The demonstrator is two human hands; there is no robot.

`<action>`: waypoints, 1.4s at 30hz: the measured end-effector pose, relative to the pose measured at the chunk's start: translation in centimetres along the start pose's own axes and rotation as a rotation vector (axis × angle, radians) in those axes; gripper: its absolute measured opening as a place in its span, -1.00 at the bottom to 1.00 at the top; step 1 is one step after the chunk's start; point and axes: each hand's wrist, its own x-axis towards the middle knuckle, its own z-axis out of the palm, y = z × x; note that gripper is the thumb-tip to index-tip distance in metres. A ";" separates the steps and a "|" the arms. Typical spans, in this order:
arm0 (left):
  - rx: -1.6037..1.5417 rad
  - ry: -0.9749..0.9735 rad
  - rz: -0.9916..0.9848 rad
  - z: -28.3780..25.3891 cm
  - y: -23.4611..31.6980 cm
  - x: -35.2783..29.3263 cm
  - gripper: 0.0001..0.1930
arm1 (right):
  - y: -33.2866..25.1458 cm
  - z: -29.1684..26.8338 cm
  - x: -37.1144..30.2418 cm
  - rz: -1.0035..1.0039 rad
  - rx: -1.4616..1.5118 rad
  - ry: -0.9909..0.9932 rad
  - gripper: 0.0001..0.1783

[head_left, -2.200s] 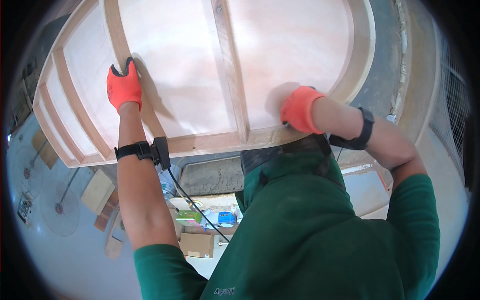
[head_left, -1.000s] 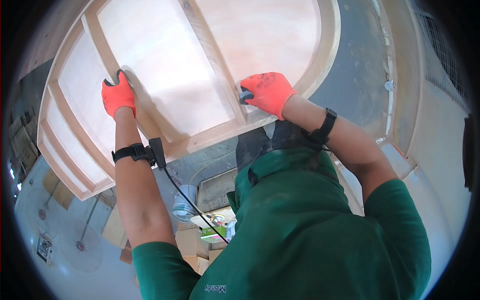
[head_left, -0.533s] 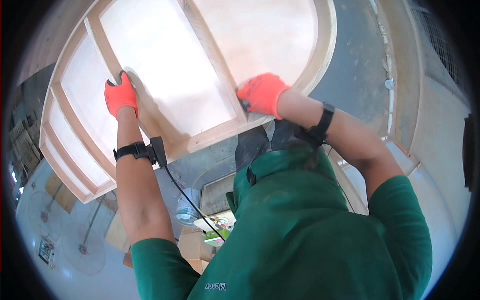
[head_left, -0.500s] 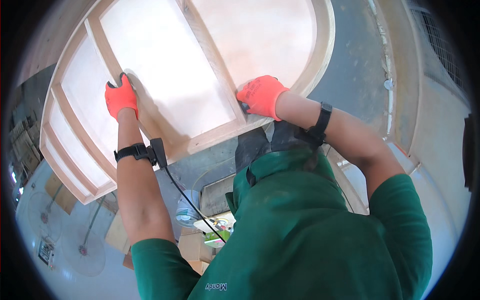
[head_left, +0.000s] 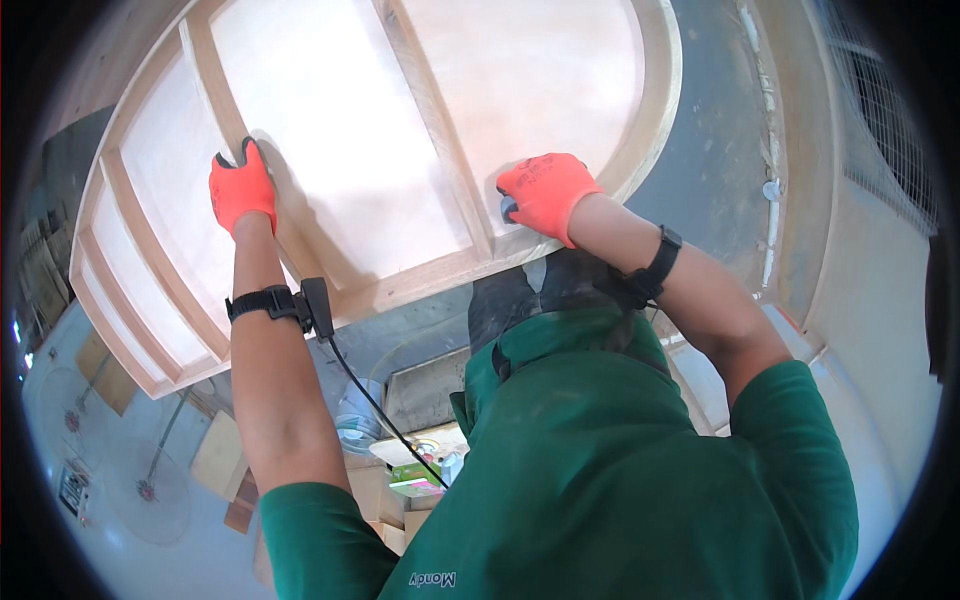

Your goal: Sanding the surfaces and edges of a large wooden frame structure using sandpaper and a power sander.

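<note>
A large pale wooden frame [head_left: 400, 284] with a rounded right end and a light panel [head_left: 330, 110] behind its slats spans the upper view. My left hand [head_left: 242, 190], in an orange glove with dark fingertips, is closed around a slat [head_left: 212, 70], thumb and forefinger on either side. Right of a thicker crossbar [head_left: 435, 110], my right hand [head_left: 548, 196], gloved alike, is bent over the panel just inside the frame's lower edge. Its fingers are curled and mostly hidden. Something small and greyish shows by the thumb, too unclear to name.
A black cable [head_left: 375, 390] runs from the device [head_left: 316, 307] strapped to my left forearm. Below the frame are a pale bucket [head_left: 358, 415] and cardboard boxes [head_left: 372, 495]. Round fans [head_left: 147, 490] stand at lower left. Wire mesh [head_left: 880, 120] is at far right.
My right hand has moved right, off the crossbar and along the lower edge. The left hand keeps its hold on the slat. The frame appears slightly shifted in view.
</note>
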 end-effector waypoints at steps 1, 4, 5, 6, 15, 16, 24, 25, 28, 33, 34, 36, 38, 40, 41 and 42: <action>-0.002 0.008 0.026 0.0 -0.1 0.0 -0.57 | 0.0 -0.1 -0.1 0.002 0.016 -0.006 -0.78; -0.022 -0.035 -0.013 0.0 0.0 0.7 -0.57 | -2.3 -0.1 0.3 -0.080 -0.069 -0.053 -0.80; -0.024 -0.034 -0.016 0.2 0.0 0.5 -0.57 | -2.0 0.0 0.4 -0.081 -0.073 -0.054 -0.80; -0.007 0.003 -0.002 0.4 -0.1 0.3 -0.56 | -1.8 0.1 0.5 -0.088 -0.084 -0.067 -0.81; 0.030 0.007 -0.023 0.5 -0.5 0.6 -0.48 | 4.7 -3.2 -1.1 -0.074 -0.255 -0.039 -0.79; 0.003 -0.007 -0.019 0.6 -0.7 0.7 -0.51 | 4.3 -3.5 -1.5 -0.162 -0.089 0.139 -0.78; 0.000 -0.029 -0.039 0.1 0.2 0.5 -0.55 | 1.7 0.6 0.8 -0.557 -0.157 -0.152 -0.57; -0.005 -0.031 -0.042 0.1 0.1 0.4 -0.56 | 1.7 0.2 1.4 -0.575 -0.134 -0.247 -0.57; 0.005 -0.024 -0.042 0.2 0.1 0.3 -0.57 | 0.8 0.5 2.5 -0.645 -0.076 -0.365 -0.56; 0.003 -0.026 -0.068 -0.1 0.3 -0.1 -0.59 | 4.3 -1.8 0.1 -0.834 0.316 -0.231 -0.60; 0.008 -0.013 -0.063 -0.2 0.5 -0.1 -0.59 | 5.0 -2.1 0.8 -0.664 0.200 -0.202 -0.60; 0.016 0.013 -0.062 -0.1 0.6 0.3 -0.60 | 5.4 -1.5 1.7 -0.542 0.086 -0.186 -0.59; 0.045 0.048 -0.006 0.4 0.0 0.5 -0.61 | 4.1 1.2 2.0 -0.618 0.071 -0.124 -0.59; 0.022 0.004 -0.056 0.1 0.7 0.0 -0.61 | 1.5 0.5 1.3 -0.603 -0.112 -0.181 -0.60; -0.005 -0.031 -0.101 0.0 1.2 0.0 -0.62 | 1.7 0.5 1.3 -0.603 -0.114 -0.182 -0.60; -0.002 -0.030 -0.102 0.0 0.9 0.1 -0.62 | 1.6 0.4 1.3 -0.574 -0.152 -0.234 -0.61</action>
